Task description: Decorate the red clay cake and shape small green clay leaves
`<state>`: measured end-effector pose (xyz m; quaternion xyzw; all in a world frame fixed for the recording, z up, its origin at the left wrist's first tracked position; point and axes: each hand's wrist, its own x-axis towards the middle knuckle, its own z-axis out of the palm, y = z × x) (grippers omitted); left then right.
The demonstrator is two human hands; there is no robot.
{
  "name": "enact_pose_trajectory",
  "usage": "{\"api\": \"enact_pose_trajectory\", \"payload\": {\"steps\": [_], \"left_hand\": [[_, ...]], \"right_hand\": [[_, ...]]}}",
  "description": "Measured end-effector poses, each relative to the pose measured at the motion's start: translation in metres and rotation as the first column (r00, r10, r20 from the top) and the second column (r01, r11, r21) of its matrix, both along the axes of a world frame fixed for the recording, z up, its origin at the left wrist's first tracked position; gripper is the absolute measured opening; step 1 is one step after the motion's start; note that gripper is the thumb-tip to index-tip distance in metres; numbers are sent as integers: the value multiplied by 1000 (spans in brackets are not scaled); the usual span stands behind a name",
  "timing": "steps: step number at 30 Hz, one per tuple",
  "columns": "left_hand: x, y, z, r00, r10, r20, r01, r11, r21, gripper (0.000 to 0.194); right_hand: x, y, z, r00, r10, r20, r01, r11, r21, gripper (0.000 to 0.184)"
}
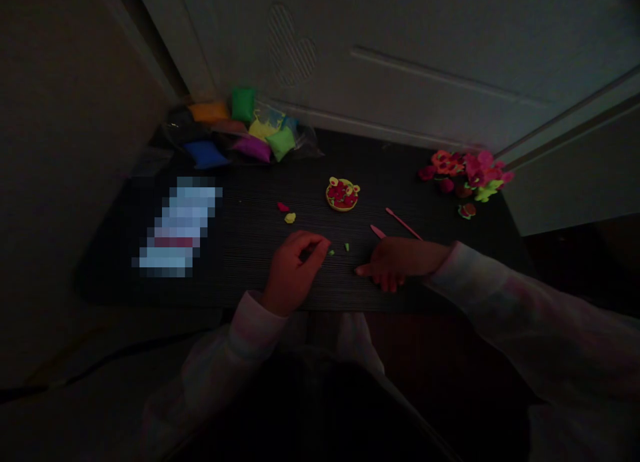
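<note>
My left hand [294, 270] rests on the dark table [235, 275] near its front edge. Its fingers are curled into a pinch, the tips beside a tiny green clay bit [331, 252]. A second green bit [347, 247] lies just to the right. My right hand [395, 265] lies closed on the table, one finger pointing left. A short pink tool [377, 232] sticks out from above it. A round yellow clay piece with red and yellow toppings [343, 194] sits farther back in the middle.
A long pink stick [403, 223] lies behind my right hand. Small red [283, 207] and yellow [290, 217] clay lumps lie left of centre. Coloured clay bags [240, 132] fill the back left corner, clay flowers [467, 172] the back right. A blurred package [180, 225] lies left.
</note>
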<state>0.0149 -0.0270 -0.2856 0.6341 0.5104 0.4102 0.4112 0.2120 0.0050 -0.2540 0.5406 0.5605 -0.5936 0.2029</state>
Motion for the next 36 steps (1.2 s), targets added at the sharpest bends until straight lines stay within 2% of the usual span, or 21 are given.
{"api": "enact_pose_trajectory", "payload": {"steps": [3, 21, 24, 30, 32, 36], "left_hand": [[1, 0, 0, 1000, -3, 0, 3, 1000, 4, 16], [1, 0, 0, 1000, 3, 12, -3, 1000, 8, 15], [1, 0, 1, 1000, 1, 9, -1, 1000, -6, 16], [1, -1, 0, 1000, 7, 20, -7, 1000, -14, 16], [1, -1, 0, 1000, 3, 18, -3, 1000, -8, 16], [1, 0, 0, 1000, -4, 3, 4, 1000, -3, 17]], "right_hand": [[0, 4, -2, 1000, 0, 21, 1, 999, -39, 50], [-9, 2, 2, 990, 68, 127, -73, 997, 30, 56], [-6, 2, 0, 994, 27, 104, -30, 999, 30, 55], [5, 0, -1, 984, -178, -3, 176, 977, -121, 48], [5, -2, -2, 979, -203, -18, 200, 974, -102, 47], [-1, -7, -2, 986, -166, 30, 166, 986, 10, 47]]}}
